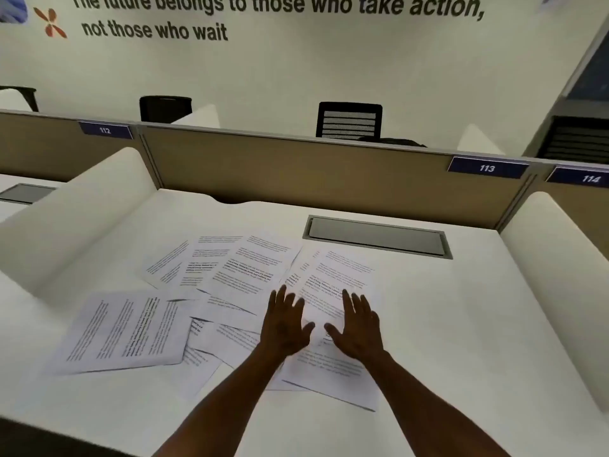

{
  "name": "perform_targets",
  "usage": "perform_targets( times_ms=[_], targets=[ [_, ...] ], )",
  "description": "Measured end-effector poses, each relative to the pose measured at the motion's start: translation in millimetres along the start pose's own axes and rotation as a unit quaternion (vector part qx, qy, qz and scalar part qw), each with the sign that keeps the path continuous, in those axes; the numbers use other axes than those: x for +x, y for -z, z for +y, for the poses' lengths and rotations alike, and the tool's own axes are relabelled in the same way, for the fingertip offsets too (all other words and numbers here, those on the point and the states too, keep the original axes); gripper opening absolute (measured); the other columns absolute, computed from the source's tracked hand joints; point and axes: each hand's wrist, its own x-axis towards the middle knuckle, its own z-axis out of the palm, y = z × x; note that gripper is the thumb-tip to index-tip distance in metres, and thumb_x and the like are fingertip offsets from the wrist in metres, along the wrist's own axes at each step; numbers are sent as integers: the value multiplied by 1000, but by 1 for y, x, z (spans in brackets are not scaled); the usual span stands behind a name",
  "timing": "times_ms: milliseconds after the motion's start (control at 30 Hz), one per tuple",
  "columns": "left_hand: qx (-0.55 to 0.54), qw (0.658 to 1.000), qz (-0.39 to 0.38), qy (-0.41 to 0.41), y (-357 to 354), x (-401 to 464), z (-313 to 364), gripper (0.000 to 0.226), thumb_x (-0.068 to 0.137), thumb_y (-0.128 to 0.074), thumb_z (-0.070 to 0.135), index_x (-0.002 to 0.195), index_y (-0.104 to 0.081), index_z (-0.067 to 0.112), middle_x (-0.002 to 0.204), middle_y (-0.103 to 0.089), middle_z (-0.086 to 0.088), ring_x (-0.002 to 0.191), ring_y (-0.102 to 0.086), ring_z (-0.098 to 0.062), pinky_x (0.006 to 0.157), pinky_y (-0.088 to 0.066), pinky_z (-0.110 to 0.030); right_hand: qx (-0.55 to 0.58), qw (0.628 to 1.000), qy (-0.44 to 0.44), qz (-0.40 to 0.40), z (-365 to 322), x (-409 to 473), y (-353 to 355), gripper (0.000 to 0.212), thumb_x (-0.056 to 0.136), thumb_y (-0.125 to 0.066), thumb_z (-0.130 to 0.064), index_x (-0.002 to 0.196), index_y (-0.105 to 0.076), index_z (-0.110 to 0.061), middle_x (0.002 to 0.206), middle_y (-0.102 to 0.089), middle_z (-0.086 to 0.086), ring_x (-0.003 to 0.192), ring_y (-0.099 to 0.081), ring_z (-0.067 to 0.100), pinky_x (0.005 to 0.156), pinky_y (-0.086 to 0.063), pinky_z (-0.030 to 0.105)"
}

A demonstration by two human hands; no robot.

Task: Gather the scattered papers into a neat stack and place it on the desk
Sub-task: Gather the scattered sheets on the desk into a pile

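Note:
Several printed white papers [244, 275] lie scattered and overlapping across the middle of the white desk [461, 308]. One sheet [125, 331] lies apart at the left, turned sideways. My left hand [285, 321] and my right hand [357, 326] are side by side, palms down, fingers spread, over the right-hand sheets [336, 275]. Neither hand grips any paper. Whether the palms touch the sheets I cannot tell.
A grey cable hatch [377, 237] is set into the desk behind the papers. Curved white side dividers [75, 219] [560, 268] flank the desk, and a tan back partition [313, 173] with the number plate 113 [487, 168] closes it. Black chairs stand beyond.

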Motion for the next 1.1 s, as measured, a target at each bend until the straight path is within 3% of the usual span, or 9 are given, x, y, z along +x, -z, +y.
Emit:
perform_targets(
  times_ms=[67, 200, 367, 567, 667, 800, 933, 1000, 1100],
  targets=[
    [-10, 1000, 22, 0, -16, -8, 2, 56, 81, -50, 54, 108, -72, 11, 125, -65, -15, 133, -49, -35, 114, -33, -50, -19, 999, 9, -25, 4, -3, -6, 91, 90, -40, -66, 157, 3, -23, 166, -7, 7, 153, 0, 27, 120, -11, 50],
    [-20, 998, -51, 41, -29, -28, 11, 57, 88, -46, 58, 126, -61, 18, 137, -53, -5, 133, -41, -23, 121, -17, -41, -30, 998, 19, -51, 16, -8, -20, 89, 89, -36, -67, 157, 0, -23, 164, -19, 7, 152, -7, 30, 120, -13, 50],
    [-55, 994, -39, 81, -41, -33, 8, 66, 93, -28, 63, 145, -42, 24, 147, -48, 0, 139, -38, -19, 123, -13, -42, -13, 999, 27, -18, 27, -14, -27, 87, 89, -31, -69, 158, -9, -22, 161, -25, 9, 151, -14, 32, 120, -17, 47],
    [-98, 991, -19, 88, -43, -29, 4, 90, 84, -2, 73, 153, -26, 21, 158, -32, -6, 148, -25, -21, 124, -9, -38, 8, 998, 38, 45, 47, -33, -36, 69, 83, -45, -66, 129, -62, -18, 120, -56, 10, 117, -55, 31, 101, -47, 44],
    [-84, 992, -40, 83, -44, -29, 4, 102, 74, 13, 74, 156, -19, 21, 161, -26, -3, 150, -19, -19, 124, -2, -37, 38, 995, 33, 87, 58, -49, -41, 56, 81, -51, -62, 117, -68, -23, 123, -56, 10, 119, -56, 28, 103, -43, 40],
    [-79, 992, -6, 96, -55, -32, 6, 87, 90, -15, 71, 146, -42, 11, 140, -52, -9, 132, -47, -27, 120, -23, -41, 120, 985, 13, 125, 72, -62, -39, 26, 79, -67, -52, 88, -66, -27, 128, -55, 5, 124, -54, 23, 103, -45, 40],
    [-68, 994, 33, 79, -65, -32, 6, 64, 84, -47, 58, 117, -66, 7, 113, -60, -11, 108, -56, -31, 98, -50, -52, 111, 981, -28, 159, 86, -68, -35, 39, 78, -69, -49, 108, -67, -26, 138, -51, 7, 132, -47, 27, 105, -42, 44],
    [-90, 990, 48, 94, -65, -29, 9, 61, 82, -50, 62, 112, -65, 12, 126, -56, -14, 122, -49, -33, 103, -46, -53, 95, 985, -64, 128, 89, -71, -36, 58, 79, -63, -56, 126, -62, -23, 149, -43, 12, 143, -33, 32, 112, -34, 47],
    [-117, 987, 37, 108, -68, -27, 21, 59, 83, -44, 70, 105, -65, 20, 151, -42, -14, 148, -23, -32, 122, -18, -48, 84, 988, -74, 105, 90, -76, -42, 76, 78, -41, -70, 136, -55, -23, 156, -36, 13, 148, -24, 31, 117, -25, 45]
  ],
)
